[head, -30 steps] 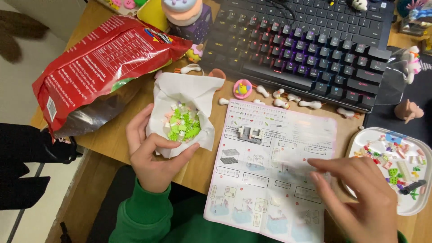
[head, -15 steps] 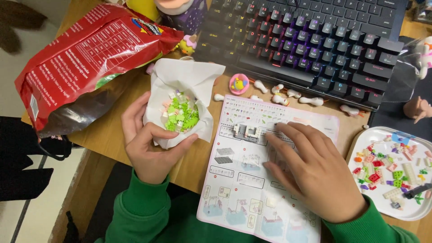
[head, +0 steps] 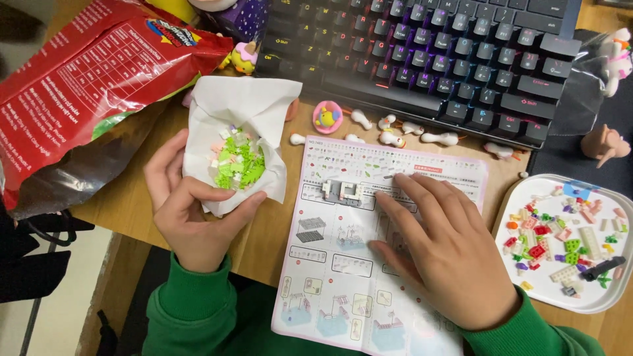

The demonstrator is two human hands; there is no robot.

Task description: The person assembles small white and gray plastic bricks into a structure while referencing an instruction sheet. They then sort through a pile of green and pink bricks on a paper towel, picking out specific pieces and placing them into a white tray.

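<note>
The instruction sheet (head: 369, 244) is laid flat on a wooden desk (head: 132, 204), just below a dark keyboard (head: 428, 59) with lit keys; all other places are given from this sheet. A small grey and white brick assembly (head: 343, 190) is seen on the sheet's upper left part. To the sheet's left, a white paper wrapper (head: 231, 118) filled with small green and white bricks (head: 239, 163) is cupped in the left hand (head: 191, 217), whose fingers are curled around its lower edge. The right hand (head: 442, 250) is spread flat and open on the sheet's right half, nothing being gripped; its fingertips are pressed on the paper just right of the assembly. To the sheet's right, a white tray (head: 613, 296) of mixed coloured bricks is set. Far to the upper left, a red snack bag (head: 86, 86) is lying. Between sheet and keyboard, small white bone-shaped pieces (head: 395, 135) are scattered. Green sleeves are worn on both arms.
</note>
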